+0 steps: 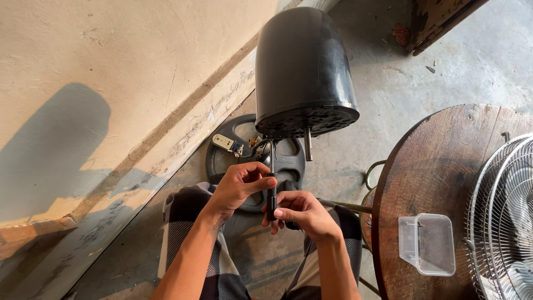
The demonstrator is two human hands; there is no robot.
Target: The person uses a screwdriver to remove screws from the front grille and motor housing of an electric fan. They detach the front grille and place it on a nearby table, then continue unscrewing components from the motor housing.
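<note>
fan motor (pixel 302 69) above the hands (pixel 266 200) | round base (pixel 236 153) on floor behind them | box (pixel 427 243) on surface (pixel 438 166) to their right

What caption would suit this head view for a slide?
Both hands, left and right, hold a screwdriver under a black fan motor housing.

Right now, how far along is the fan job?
Done: the wire grille is off and lies on the round wooden table. In hand: left hand and right hand work a black-handled screwdriver up into the underside of the black motor housing. Left: the housing is not yet off.
</note>
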